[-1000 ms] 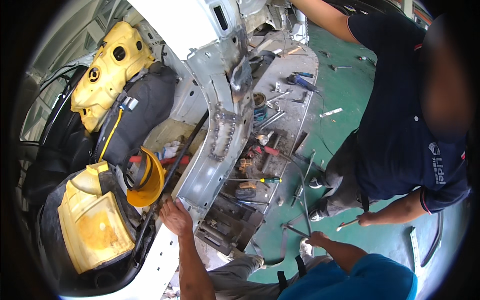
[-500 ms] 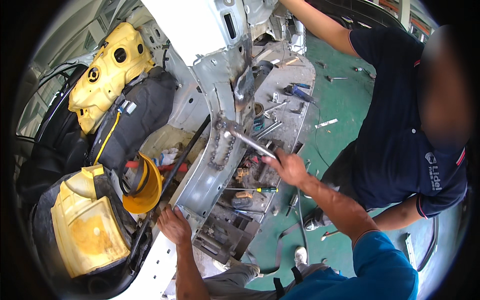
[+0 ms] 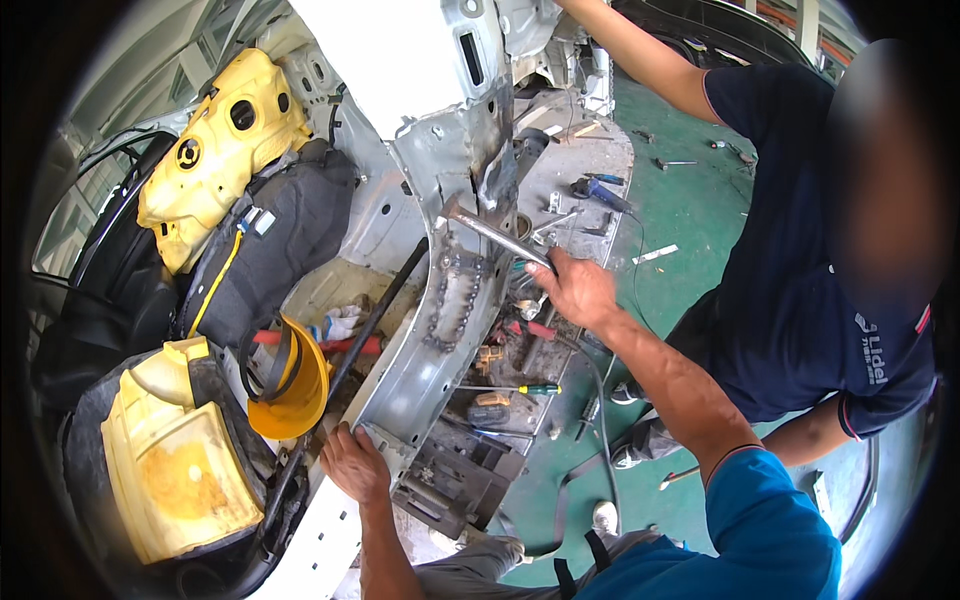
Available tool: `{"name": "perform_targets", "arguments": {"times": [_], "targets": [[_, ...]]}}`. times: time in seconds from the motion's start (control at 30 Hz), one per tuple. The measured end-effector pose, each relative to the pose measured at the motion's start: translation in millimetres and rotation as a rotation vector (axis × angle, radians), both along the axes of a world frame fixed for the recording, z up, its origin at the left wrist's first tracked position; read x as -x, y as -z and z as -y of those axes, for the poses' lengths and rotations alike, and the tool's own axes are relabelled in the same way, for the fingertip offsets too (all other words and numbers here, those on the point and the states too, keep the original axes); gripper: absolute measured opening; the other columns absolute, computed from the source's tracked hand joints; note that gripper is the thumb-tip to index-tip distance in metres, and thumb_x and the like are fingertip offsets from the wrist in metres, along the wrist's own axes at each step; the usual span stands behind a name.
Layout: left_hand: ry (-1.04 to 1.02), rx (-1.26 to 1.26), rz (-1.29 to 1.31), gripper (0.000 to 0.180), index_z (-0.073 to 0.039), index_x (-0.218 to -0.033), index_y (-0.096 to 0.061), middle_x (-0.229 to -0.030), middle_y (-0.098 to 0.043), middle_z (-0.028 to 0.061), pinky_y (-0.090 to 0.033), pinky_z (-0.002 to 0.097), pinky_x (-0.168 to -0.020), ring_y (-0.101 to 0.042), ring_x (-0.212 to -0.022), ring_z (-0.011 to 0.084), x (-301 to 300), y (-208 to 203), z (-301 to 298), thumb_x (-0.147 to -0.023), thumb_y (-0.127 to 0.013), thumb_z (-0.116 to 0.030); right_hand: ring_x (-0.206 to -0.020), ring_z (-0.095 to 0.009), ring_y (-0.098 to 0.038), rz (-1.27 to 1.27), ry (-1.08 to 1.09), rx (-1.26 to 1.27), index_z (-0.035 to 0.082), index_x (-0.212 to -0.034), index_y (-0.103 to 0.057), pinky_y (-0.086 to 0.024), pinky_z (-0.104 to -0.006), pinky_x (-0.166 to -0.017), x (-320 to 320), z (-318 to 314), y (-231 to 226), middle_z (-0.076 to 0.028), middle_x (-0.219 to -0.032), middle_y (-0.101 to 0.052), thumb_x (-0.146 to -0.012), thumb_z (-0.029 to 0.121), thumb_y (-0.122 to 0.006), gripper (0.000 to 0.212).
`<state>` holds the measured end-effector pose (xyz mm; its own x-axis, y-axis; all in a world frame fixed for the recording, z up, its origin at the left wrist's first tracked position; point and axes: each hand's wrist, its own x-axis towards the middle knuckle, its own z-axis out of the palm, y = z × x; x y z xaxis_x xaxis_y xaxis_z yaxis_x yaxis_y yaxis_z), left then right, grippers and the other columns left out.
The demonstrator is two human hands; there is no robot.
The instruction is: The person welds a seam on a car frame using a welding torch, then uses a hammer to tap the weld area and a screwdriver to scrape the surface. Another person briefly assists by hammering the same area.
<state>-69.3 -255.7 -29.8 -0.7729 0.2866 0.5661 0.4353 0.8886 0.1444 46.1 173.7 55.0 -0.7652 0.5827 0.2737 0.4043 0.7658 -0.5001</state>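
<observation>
My right hand (image 3: 582, 290) is closed around the handle of a hammer (image 3: 497, 237) with a metal shaft. The hammer head is over the bare grey metal pillar (image 3: 400, 375) of a car body, just above a patch outlined by dark weld spots (image 3: 456, 300). Whether the head touches the metal I cannot tell. Lower down, my left hand (image 3: 355, 463) rests on the sill edge, its fingers slightly apart and bent over the edge. A black bar (image 3: 378, 310) runs close by, beside a yellow hard hat (image 3: 297, 390).
A co-worker in a dark shirt (image 3: 760, 240) stands at the right, one arm reaching to the car body. Behind the pillar, a platform holds a blue power tool (image 3: 600, 193), a green-handled screwdriver (image 3: 540, 389) and other tools. A yellow tank (image 3: 220, 150) lies inside the car.
The hammer has lifted from the welded patch and moved up the pillar, with my right hand rising slightly. My left hand stays on the sill. The whole view has shifted a little.
</observation>
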Motion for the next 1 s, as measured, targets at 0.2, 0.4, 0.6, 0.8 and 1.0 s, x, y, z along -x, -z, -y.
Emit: {"name": "perform_targets", "arguments": {"times": [0.2,0.4,0.6,0.8,1.0], "targets": [[-0.005,0.006,-0.036,0.028,0.000,-0.121,-0.068,-0.111,-0.069,0.0190,-0.044,0.0527,-0.100,-0.062,-0.105,0.0413,-1,0,-3,-0.104,-0.064,-0.022,-0.082,-0.048,-0.074,-0.046,-0.046,0.048,0.004,-0.106,-0.066,-0.056,-0.0602,-0.076,-4,8,6,-0.024,-0.079,-0.074,-0.106,0.071,-0.048,0.070],[-0.013,0.030,-0.036,0.028,0.000,-0.120,-0.068,-0.109,-0.069,0.0196,-0.045,0.0523,-0.097,-0.062,-0.102,0.0412,0,1,-2,-0.105,-0.063,-0.022,-0.077,-0.045,-0.074,-0.036,-0.047,0.072,0.004,-0.107,-0.066,-0.057,-0.0576,-0.076,-11,10,16,-0.018,-0.070,-0.073,-0.107,0.069,-0.049,0.067],[-0.012,0.032,-0.027,0.029,-0.001,-0.120,-0.068,-0.112,-0.069,0.0180,-0.045,0.0516,-0.097,-0.063,-0.104,0.0400,0,1,-1,-0.106,-0.060,-0.024,-0.082,-0.050,-0.072,0.002,-0.018,0.115,0.004,-0.107,-0.067,-0.055,-0.0587,-0.074,-12,11,16,-0.024,-0.080,-0.073,-0.108,0.063,-0.053,0.060],[-0.028,0.035,-0.014,0.026,-0.002,-0.121,-0.067,-0.115,-0.068,0.0164,-0.044,0.0512,-0.101,-0.063,-0.109,0.0387,0,0,-1,-0.105,-0.062,-0.022,-0.080,-0.042,-0.075,-0.025,-0.040,0.089,0.005,-0.109,-0.068,-0.057,-0.0541,-0.075,-11,19,18,-0.016,-0.071,-0.072,-0.108,0.065,-0.053,0.062],[-0.039,0.018,0.023,0.025,-0.001,-0.119,-0.068,-0.117,-0.068,0.0158,-0.044,0.0510,-0.102,-0.063,-0.112,0.0379,-1,-2,-3,-0.104,-0.063,-0.020,-0.080,-0.040,-0.076,-0.009,-0.070,0.003,0.005,-0.103,-0.067,-0.057,-0.0540,-0.076,-10,26,29,-0.011,-0.070,-0.074,-0.106,0.064,-0.056,0.061]]}}
